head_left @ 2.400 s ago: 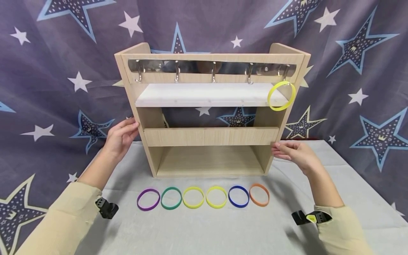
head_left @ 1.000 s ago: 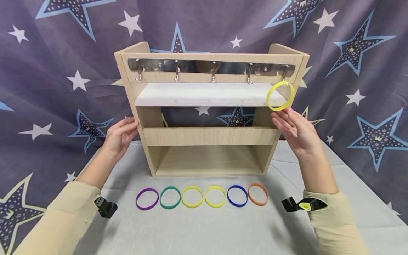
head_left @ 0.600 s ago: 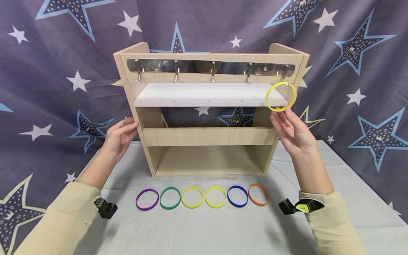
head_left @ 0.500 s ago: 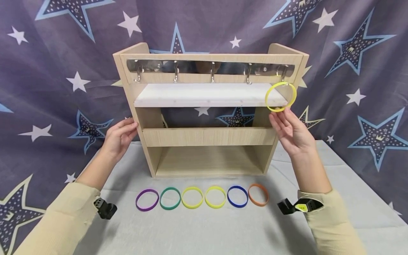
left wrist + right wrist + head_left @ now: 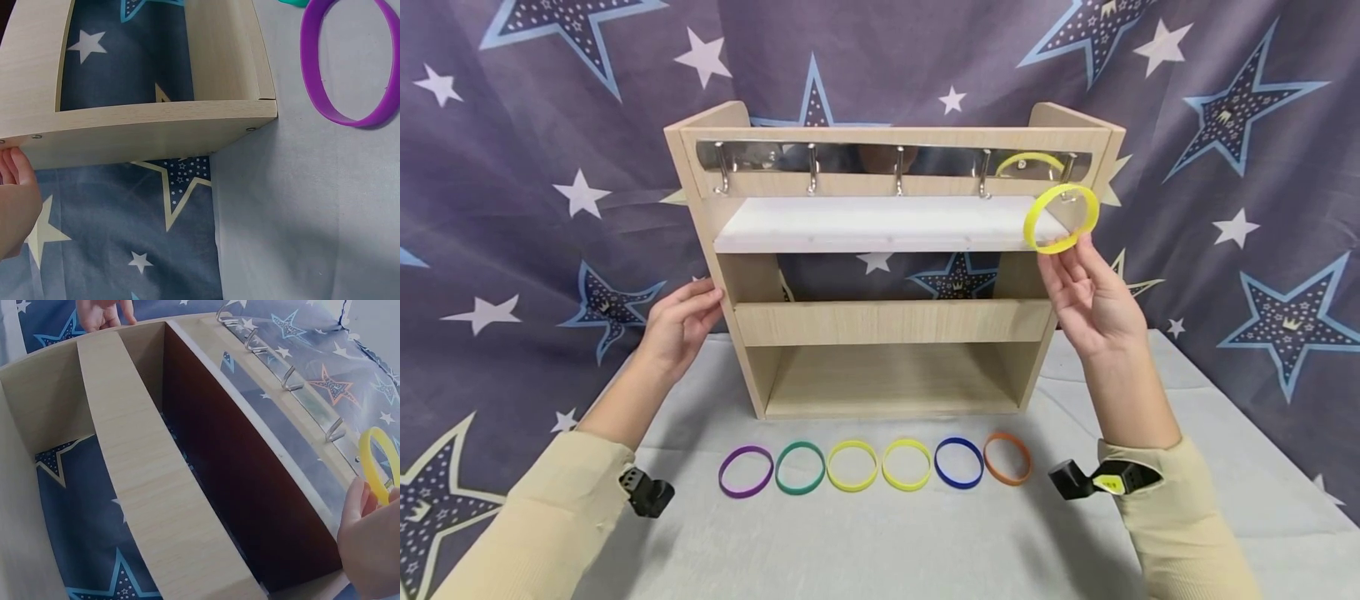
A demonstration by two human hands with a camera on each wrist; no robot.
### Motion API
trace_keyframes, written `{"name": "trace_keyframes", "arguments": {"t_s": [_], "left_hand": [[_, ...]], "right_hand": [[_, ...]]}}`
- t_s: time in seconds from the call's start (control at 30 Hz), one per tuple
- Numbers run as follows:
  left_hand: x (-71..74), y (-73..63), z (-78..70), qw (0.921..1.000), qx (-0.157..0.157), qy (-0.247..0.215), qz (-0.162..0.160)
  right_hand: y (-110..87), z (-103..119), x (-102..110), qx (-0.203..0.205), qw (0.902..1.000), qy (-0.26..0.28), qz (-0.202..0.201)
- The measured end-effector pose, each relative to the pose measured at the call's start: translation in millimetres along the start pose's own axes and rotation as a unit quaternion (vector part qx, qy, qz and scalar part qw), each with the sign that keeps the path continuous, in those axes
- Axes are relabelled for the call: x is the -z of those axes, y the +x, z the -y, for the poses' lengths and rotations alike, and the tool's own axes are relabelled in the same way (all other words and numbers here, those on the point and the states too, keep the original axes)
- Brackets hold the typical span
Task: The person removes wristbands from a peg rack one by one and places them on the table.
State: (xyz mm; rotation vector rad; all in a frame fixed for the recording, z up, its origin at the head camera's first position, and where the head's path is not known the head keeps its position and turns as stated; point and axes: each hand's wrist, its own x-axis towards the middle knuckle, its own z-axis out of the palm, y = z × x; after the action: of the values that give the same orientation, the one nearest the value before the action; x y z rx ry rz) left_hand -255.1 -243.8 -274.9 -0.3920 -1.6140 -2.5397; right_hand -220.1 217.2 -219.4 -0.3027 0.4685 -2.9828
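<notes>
My right hand (image 5: 1097,304) pinches the lower edge of a yellow silicone wristband (image 5: 1031,218) between thumb and fingers. The band stands up in front of the rightmost hook (image 5: 1067,169), whose tip shows through the ring in the head view. In the right wrist view the yellow wristband (image 5: 369,465) is at the right edge, beside the end of the hook row. My left hand (image 5: 681,329) rests its extended fingertips on the outer left side of a light wooden shelf unit (image 5: 895,323); in the left wrist view only part of the left hand (image 5: 15,206) shows.
A metal hook strip (image 5: 857,158) runs along the unit's top. On the grey tabletop before it lie a purple band (image 5: 747,494), a green band (image 5: 801,490), two yellow ones, a blue band (image 5: 959,484) and an orange band (image 5: 1009,481). A star-patterned curtain (image 5: 880,75) hangs behind.
My right hand has risen from the unit's lower right side to the hanging yellow wristband, taken hold of it and lifted it slightly. Its reflection now shows in the strip. The left hand stays put.
</notes>
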Motion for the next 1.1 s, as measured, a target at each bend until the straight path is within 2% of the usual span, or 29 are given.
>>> {"name": "trace_keyframes", "arguments": {"t_s": [0.27, 0.53, 0.67, 0.77, 0.93, 1.1], "left_hand": [[1.9, -1.4, 1.7, 1.0, 0.002, 0.008, -0.003], [2.1, 0.2, 1.1, 0.9999, 0.002, -0.013, 0.0], [1.5, 1.5, 0.5, 0.9998, 0.004, -0.017, 0.002], [1.4, 2.1, 0.6, 0.9998, 0.003, -0.02, 0.004], [1.2, 2.2, 1.1, 0.9998, 0.001, -0.018, 0.001], [0.8, 1.9, 0.4, 0.9999, -0.002, -0.013, 0.0]], "right_hand": [[-4.3, -2.0, -5.6, 0.001, 0.9998, 0.012, 0.019], [-6.7, -5.3, -10.3, -0.01, 0.9993, 0.029, 0.021], [-8.5, -10.7, -9.9, -0.019, 0.9988, 0.024, 0.039], [-9.2, -15.5, -7.9, -0.027, 0.9983, -0.007, 0.051], [-11.2, -21.9, -6.1, -0.023, 0.9953, -0.086, 0.036], [-13.4, -27.2, -0.8, -0.017, 0.9829, -0.181, 0.029]]}}
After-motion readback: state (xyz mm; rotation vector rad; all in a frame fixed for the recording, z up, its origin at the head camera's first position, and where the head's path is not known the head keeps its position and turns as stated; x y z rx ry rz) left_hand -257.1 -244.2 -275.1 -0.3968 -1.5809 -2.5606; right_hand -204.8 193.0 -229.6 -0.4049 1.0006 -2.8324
